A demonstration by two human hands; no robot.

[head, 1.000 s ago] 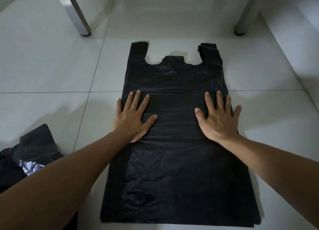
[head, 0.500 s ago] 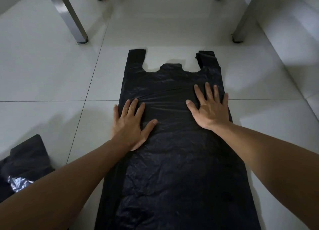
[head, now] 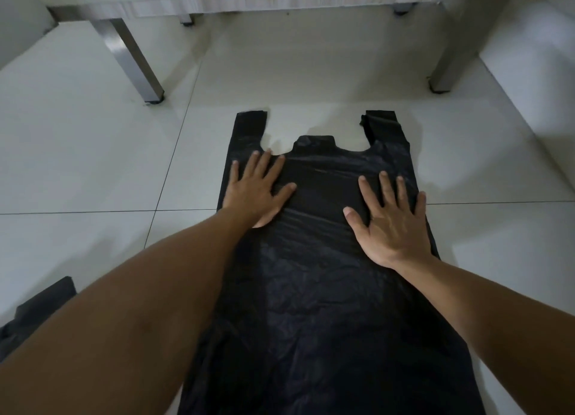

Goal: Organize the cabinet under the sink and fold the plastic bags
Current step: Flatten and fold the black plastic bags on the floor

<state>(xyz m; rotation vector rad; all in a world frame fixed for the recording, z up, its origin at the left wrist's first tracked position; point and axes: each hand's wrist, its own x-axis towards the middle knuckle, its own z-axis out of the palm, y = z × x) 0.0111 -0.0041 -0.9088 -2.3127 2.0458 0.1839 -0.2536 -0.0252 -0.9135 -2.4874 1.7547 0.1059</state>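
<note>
White tiled floor [head: 93,165], metal table legs [head: 133,60] beyond. A black plastic bag [head: 311,290] lies flat under both palms. Left hand [head: 255,190] and right hand [head: 392,225] press down, fingers straight and spread; bag handles [head: 250,125] extend past the fingertips.

The black plastic bag [head: 323,290] lies flat and spread out on the white tiled floor [head: 93,165], with its two handles pointing away from the person. The left handle [head: 249,128] and the right handle [head: 384,128] lie straight, and a small tab sits between them. The surface is wrinkled and a little shiny. A second dark bag [head: 34,318] lies crumpled on the floor, well apart, to the left.
</note>
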